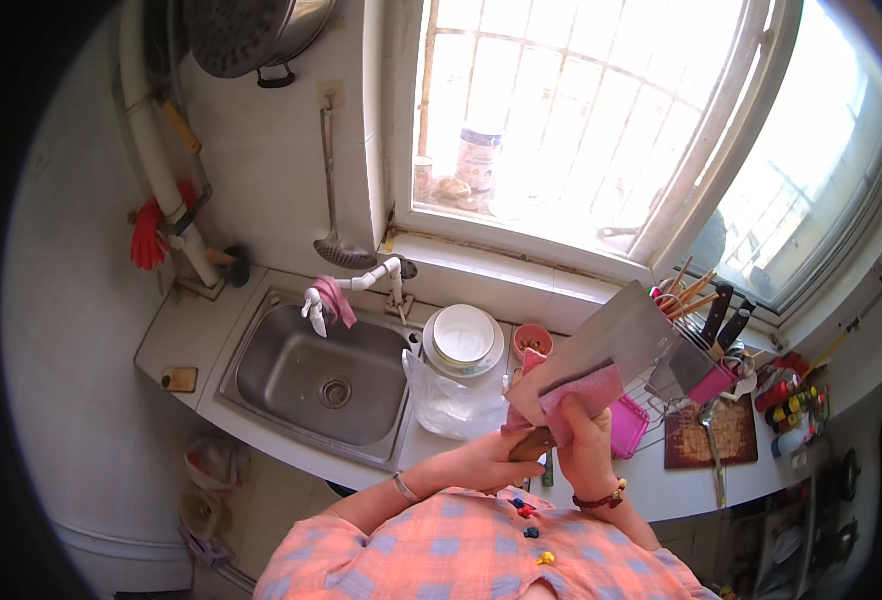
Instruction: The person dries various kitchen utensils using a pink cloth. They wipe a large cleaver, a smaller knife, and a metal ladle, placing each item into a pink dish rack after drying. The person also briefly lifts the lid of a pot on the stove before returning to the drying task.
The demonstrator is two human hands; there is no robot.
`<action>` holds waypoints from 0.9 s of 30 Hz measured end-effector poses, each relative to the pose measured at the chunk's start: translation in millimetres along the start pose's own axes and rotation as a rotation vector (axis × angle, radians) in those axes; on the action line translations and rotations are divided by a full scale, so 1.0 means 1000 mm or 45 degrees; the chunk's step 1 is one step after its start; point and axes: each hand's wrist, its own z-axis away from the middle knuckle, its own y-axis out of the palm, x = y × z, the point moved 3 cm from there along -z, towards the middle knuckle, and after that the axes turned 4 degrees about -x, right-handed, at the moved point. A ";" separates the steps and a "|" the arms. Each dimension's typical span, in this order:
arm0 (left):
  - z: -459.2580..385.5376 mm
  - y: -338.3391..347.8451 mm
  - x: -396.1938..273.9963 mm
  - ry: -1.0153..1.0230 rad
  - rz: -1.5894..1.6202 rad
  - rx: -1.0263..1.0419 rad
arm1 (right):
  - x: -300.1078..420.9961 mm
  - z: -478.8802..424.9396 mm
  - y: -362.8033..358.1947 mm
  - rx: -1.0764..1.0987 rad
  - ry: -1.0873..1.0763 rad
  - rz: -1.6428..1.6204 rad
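A broad cleaver [598, 337] is held up in front of my chest, its wide steel blade slanting to the upper right. My left hand [489, 459] grips the cleaver's wooden handle [532, 444]. In my right hand [585, 439] is a pink cloth [587, 390], pressed against the lower part of the blade with the thumb on top. Part of the cloth also shows past the blade's left edge, and the right fingers are hidden behind it.
To the left is a steel sink [321, 367] under a white faucet [373, 281] draped with a rag. White bowls [465, 335], a plastic bag [452, 405] and a pink bowl [532, 343] stand beside it. A knife and chopstick holder [685, 367] and a cutting board [711, 435] are right.
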 end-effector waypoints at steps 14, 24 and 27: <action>0.020 -0.018 0.017 -0.414 0.086 0.087 | 0.028 -0.036 0.007 -0.069 -0.159 -0.257; -0.002 -0.015 0.005 -0.429 0.474 -0.114 | 0.049 -0.056 0.006 0.040 -0.109 0.365; -0.002 -0.018 -0.002 -0.415 0.557 -0.202 | 0.061 -0.079 -0.026 -0.402 -0.353 0.275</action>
